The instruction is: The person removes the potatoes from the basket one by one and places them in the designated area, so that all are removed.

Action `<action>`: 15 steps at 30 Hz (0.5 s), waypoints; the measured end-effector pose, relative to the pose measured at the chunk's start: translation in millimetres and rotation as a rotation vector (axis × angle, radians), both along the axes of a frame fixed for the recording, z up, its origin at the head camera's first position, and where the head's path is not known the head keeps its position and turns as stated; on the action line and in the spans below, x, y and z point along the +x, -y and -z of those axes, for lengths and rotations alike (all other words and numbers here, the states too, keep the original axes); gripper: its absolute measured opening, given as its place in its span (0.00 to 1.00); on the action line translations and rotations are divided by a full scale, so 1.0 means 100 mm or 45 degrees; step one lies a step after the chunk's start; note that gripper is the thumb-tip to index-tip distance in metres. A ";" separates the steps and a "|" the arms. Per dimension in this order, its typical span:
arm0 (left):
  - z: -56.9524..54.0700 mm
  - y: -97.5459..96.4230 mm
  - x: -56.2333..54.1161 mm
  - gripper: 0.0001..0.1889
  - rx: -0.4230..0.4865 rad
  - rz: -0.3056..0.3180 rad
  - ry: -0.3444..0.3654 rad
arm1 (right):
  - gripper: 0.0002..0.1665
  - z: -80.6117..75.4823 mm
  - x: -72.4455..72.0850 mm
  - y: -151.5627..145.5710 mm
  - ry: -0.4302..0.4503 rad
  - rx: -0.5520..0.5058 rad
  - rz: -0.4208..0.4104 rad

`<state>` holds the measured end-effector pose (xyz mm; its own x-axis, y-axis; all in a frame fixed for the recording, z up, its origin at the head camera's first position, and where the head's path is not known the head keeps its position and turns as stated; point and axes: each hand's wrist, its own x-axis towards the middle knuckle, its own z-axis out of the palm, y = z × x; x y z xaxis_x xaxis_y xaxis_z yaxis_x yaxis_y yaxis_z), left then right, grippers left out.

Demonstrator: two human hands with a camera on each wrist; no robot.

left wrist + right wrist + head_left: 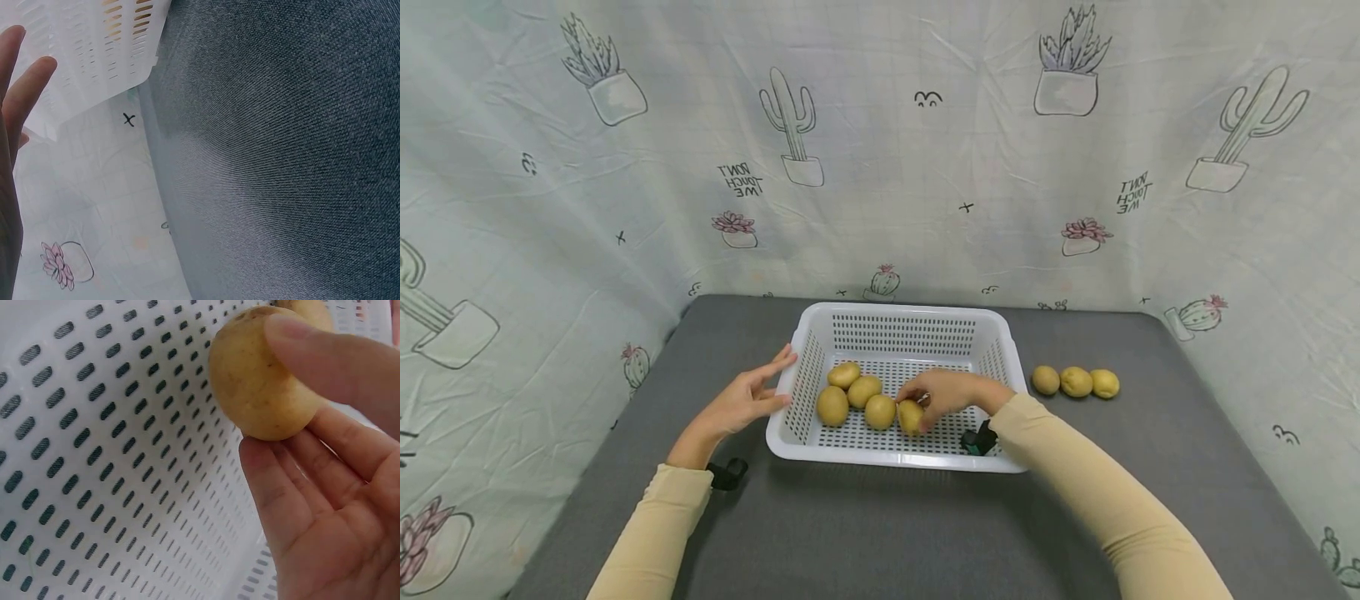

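A white perforated plastic basket (902, 460) stands on the dark table, with several yellow-brown potatoes (832, 407) gathered in its left half. Inside it, my right hand (951, 392) pinches a potato (262, 381) between the thumb and fingers, low over the slotted floor and beside the other potatoes. My left hand (741, 404) is at the basket's left side, its fingers extended and spread with the tips right at the rim. In the left wrist view, those fingers (28, 90) overlap the basket's side wall (94, 62), and nothing is held in them.
To the right of the basket, three more potatoes (1077, 382) lie in a row on the grey table (865, 533). A pale curtain (880, 167) printed with cacti hangs behind the table and along its sides. Each wrist wears a small dark camera.
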<state>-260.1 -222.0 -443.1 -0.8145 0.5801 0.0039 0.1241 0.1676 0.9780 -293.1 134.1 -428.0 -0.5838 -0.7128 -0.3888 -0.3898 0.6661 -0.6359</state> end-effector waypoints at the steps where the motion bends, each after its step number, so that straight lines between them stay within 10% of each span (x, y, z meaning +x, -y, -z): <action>1: 0.00 0.00 0.00 0.39 0.000 0.002 -0.003 | 0.33 -0.01 0.00 0.00 -0.001 -0.012 0.003; 15: 0.00 0.00 0.00 0.38 -0.018 -0.003 -0.039 | 0.33 -0.06 -0.03 -0.07 -0.071 -0.207 0.035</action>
